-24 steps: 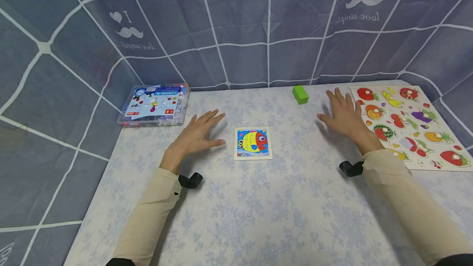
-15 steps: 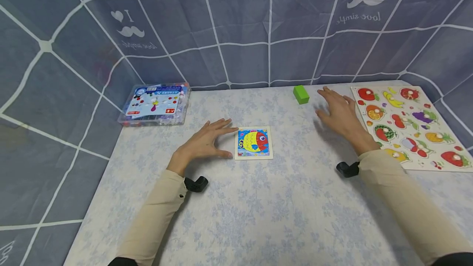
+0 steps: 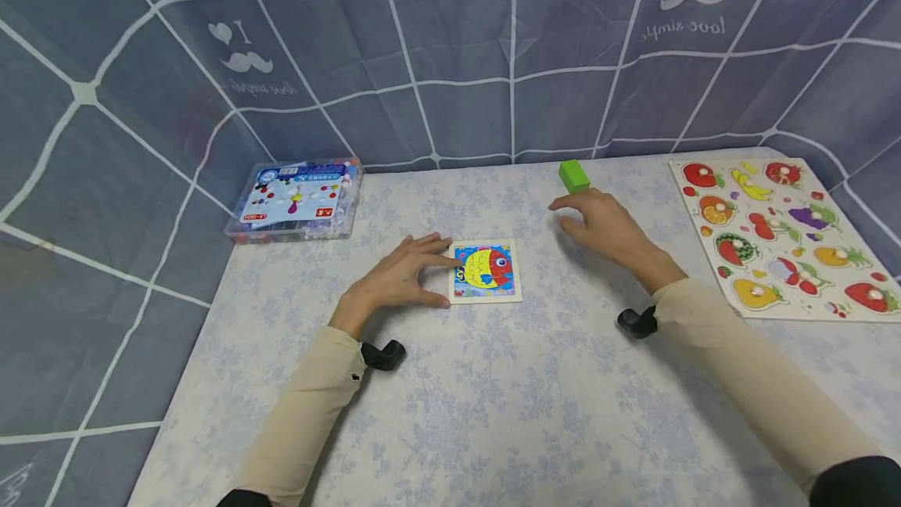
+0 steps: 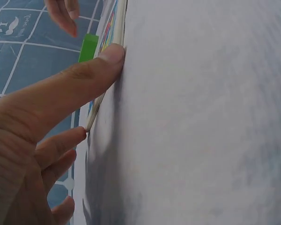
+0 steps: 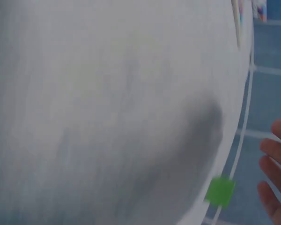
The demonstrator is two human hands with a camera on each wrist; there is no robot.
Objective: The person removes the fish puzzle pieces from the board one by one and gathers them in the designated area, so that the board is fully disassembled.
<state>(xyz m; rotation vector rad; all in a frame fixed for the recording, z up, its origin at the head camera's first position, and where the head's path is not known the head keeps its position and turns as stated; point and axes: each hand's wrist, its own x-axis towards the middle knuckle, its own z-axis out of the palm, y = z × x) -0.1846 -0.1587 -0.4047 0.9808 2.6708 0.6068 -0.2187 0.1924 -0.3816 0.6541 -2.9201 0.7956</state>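
Note:
A small square fish puzzle (image 3: 489, 272) in a pale frame lies flat near the middle of the table. At its left edge is my left hand (image 3: 400, 278), with the index fingertip over the edge and the thumb by the lower left corner. The left wrist view shows the thumb (image 4: 70, 84) against the frame's side. My right hand (image 3: 611, 229), fingers loosely bent, hovers over the table right of the puzzle and holds nothing. Just beyond its fingers sits a green block (image 3: 574, 176), with part of its front end near the hand.
A clear plastic box (image 3: 296, 200) with a printed label stands at the back left. A fruit puzzle board (image 3: 791, 237) lies on the right. Behind the table hangs a grey-blue curtain (image 3: 461, 37) with white lines.
My left hand has moved right until it meets the fish puzzle's left edge. My right hand has travelled left, away from the fruit board and in front of the green block.

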